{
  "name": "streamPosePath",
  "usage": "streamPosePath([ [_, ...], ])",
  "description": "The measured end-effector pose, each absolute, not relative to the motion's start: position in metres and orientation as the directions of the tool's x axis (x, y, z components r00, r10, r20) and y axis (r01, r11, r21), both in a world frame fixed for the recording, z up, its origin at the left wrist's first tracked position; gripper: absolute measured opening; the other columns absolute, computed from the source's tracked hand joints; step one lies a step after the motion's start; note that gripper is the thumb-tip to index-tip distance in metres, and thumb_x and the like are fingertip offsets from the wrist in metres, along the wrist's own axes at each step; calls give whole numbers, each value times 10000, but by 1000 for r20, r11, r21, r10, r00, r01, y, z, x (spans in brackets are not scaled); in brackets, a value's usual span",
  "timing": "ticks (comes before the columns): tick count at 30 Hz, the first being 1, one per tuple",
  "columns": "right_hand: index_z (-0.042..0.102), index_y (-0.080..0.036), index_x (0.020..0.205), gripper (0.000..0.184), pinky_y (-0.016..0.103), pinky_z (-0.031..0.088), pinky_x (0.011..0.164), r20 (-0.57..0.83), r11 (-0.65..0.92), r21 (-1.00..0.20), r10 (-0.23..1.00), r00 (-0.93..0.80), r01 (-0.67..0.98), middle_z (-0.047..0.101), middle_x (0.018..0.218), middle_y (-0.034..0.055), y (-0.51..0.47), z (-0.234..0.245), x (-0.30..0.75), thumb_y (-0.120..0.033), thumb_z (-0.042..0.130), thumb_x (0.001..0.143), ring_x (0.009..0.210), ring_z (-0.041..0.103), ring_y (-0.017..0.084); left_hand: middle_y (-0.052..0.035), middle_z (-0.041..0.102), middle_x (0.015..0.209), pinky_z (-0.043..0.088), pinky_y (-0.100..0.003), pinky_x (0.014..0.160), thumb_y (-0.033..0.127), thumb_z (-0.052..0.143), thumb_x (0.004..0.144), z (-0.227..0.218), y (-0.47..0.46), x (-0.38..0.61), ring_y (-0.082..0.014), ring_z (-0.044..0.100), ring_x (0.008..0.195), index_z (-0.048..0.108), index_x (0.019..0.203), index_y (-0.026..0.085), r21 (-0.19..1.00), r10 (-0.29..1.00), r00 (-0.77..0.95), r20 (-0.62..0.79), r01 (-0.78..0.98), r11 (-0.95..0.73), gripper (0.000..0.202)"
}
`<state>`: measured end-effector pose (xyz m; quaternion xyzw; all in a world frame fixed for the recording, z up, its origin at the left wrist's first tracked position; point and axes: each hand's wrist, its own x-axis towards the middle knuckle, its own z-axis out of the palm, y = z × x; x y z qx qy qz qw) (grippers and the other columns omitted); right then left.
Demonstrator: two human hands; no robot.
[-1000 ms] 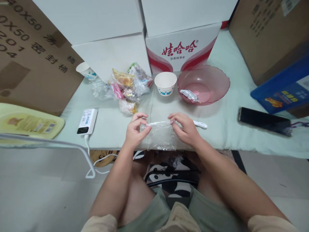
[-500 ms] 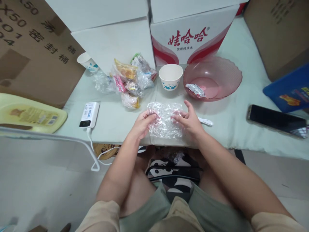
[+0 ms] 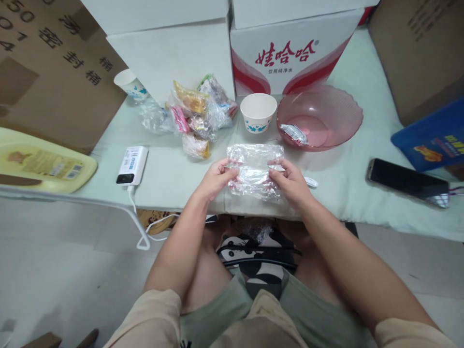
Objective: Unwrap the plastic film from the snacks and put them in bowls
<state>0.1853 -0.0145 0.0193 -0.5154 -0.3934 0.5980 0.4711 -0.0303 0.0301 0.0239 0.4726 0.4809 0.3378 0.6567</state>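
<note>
A crinkled clear plastic bag [image 3: 254, 166] stretches between my two hands above the cloth-covered surface's front edge. Its left side is pinched by my left hand [image 3: 219, 179], thumb on top. My right hand [image 3: 290, 181] grips the opposite side the same way, and the fingers under the film show only faintly. Just right of that hand, the end of a white plastic item [image 3: 311, 182] sticks out, its other part hidden. Beyond the bag stands a white paper bowl [image 3: 258, 113] with blue leaves. A pile of wrapped snacks [image 3: 195, 116] lies to its left.
A pink translucent bowl [image 3: 340, 118] holds a small silver packet [image 3: 294, 134]. On the left are a white power bank [image 3: 132, 166] with a cable and a yellow bottle [image 3: 47, 162]. A phone [image 3: 408, 181] and blue package [image 3: 431, 135] lie right. White cartons [image 3: 293, 53] stand behind.
The bag is now spread flatter and more stretched between my hands, its far edge straighter. Both hands have shifted slightly to the right. The camera view has moved a little too.
</note>
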Motion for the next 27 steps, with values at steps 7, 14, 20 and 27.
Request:
streamPosePath([
  [7, 616, -261, 861, 282, 294, 511, 531, -217, -215, -931, 976, -28, -296, 586, 655, -32, -29, 35, 201, -432, 733, 668, 557, 550, 139, -37, 645, 636, 487, -297, 484, 454, 790, 573, 34, 29, -27, -177, 618, 553, 645, 725, 184, 923, 864, 418, -280, -131, 362, 343],
  [14, 658, -241, 921, 438, 333, 552, 630, -201, -212, -956, 977, -76, -200, 661, 913, 40, -17, 10, 225, -640, 618, 745, 763, 623, 196, -3, 621, 745, 424, -206, 545, 329, 790, 657, 24, 42, -18, -95, 539, 620, 667, 812, 168, 986, 870, 473, -141, -13, 167, 255],
  [20, 376, -309, 1383, 869, 301, 502, 630, -241, -240, -970, 970, 15, -35, 636, 809, -44, -13, -1, 221, -361, 833, 645, 656, 593, 153, 29, 629, 826, 478, -197, 629, 174, 821, 665, 20, 45, -17, -93, 613, 690, 567, 1192, 230, 980, 849, 500, -170, -1, 197, 588],
  [27, 525, -261, 993, 497, 286, 486, 682, -222, -205, -963, 971, 85, -173, 627, 826, -29, -10, -7, 214, -457, 818, 643, 742, 604, 151, 31, 647, 747, 498, -232, 686, 303, 855, 673, 12, 48, -19, -100, 622, 673, 599, 1084, 195, 980, 927, 339, -161, -58, 191, 496],
])
